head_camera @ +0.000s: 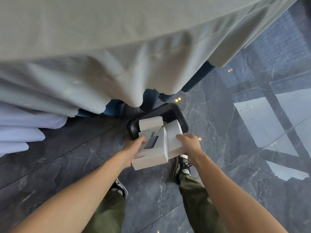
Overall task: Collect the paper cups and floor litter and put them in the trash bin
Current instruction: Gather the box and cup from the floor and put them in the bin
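A black rectangular trash bin [182, 121] stands on the dark marble floor just in front of my feet. My left hand [134, 147] grips a white cardboard box [152, 155] printed with a power bank picture, its flap [150, 123] open over the bin. My right hand [190, 143] holds a second white box [174, 137] that tilts over the bin's right side. Both boxes hang above the bin's mouth and hide most of its inside. No paper cups are visible.
A table draped in a pale cloth [117, 56] fills the upper view, with a blue underskirt [116, 106] just behind the bin. White fabric [20, 126] bunches at the left. Glossy grey floor [235, 148] spreads to the right. My two shoes flank the boxes.
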`<state>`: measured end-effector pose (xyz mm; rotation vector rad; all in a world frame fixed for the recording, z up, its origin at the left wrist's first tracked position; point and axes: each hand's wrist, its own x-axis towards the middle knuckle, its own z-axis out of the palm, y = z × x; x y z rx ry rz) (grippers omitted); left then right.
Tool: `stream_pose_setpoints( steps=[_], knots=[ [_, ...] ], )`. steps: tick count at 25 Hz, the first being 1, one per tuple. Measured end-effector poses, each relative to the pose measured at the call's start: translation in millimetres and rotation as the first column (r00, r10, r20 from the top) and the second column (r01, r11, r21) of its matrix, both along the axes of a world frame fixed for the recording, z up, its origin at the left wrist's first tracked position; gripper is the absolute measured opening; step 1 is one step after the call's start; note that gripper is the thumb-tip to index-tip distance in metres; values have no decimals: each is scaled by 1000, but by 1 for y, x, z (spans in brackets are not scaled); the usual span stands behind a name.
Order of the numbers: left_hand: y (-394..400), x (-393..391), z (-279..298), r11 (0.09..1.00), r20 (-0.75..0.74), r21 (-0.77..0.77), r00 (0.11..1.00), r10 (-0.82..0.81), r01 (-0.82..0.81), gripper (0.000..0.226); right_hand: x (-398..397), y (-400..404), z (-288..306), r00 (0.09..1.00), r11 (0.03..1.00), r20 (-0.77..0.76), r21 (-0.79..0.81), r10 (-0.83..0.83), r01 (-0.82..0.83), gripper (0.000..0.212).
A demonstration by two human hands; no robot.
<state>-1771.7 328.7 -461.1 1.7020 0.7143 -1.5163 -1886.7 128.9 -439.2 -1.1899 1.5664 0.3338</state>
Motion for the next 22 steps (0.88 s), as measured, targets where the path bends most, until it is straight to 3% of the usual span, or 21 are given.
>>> stream_pose_setpoints(
  steps=[3,6,10,14,17,22],
  knots=[
    [6,0,-1,999,-25,-17,999,45,-46,30,3,-5,-3,997,996,-10,-44,75,-75,22],
    [6,2,-4,995,-144,-63,987,67,-77,33,8,-9,-5,996,994,5,-67,86,-85,32],
    [-4,4,-13,982,-262,-89,955,137,-165,34,7,-15,-4,991,992,60,-60,118,-115,29],
    [-16,0,-28,979,-87,-65,978,188,-194,33,1,-18,-12,980,988,126,2,155,-157,28],
    [-23,-2,-39,942,-10,-94,947,322,-322,27,-1,-14,-20,968,977,141,-1,210,-212,29],
    [-12,-8,-45,976,147,-69,966,214,-206,34,6,-2,-24,963,966,72,-16,258,-258,46]
  ],
)
